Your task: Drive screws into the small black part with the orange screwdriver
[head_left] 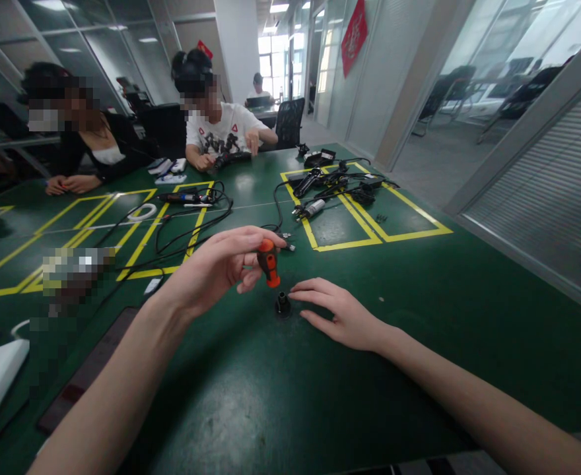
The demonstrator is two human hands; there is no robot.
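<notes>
My left fingers [245, 241]: pinching one orange-and-black handle [269, 265], just above one black part [283, 305]. My right fingers [319, 298]: spread beside it. Part: standing in from the tabletop's [251, 409] near edge. Done: grip. Undone: contact, seemingly.

Open-plan office, w/ a shared worktop [241, 389] doubling as a workshop bench.
Office signs: glass partitions [473, 46], slatted blinds [552, 204] on the R, black mesh chair [289, 123] & more chairs [439, 102] behind glass, strip-type ceiling lights [279, 8], bright window [275, 63] at the far end, person at a laptop [259, 101] nr it; red wall hanging [354, 36] is the only bright decor in bkgd. Workshop signs: yellow tape [350, 245] marking rectangles, black cables [364, 192] etc. in them, stubby orange-black hand tool [269, 264], 2 ppl seated across, both w/ headgear [194, 74].
</notes>
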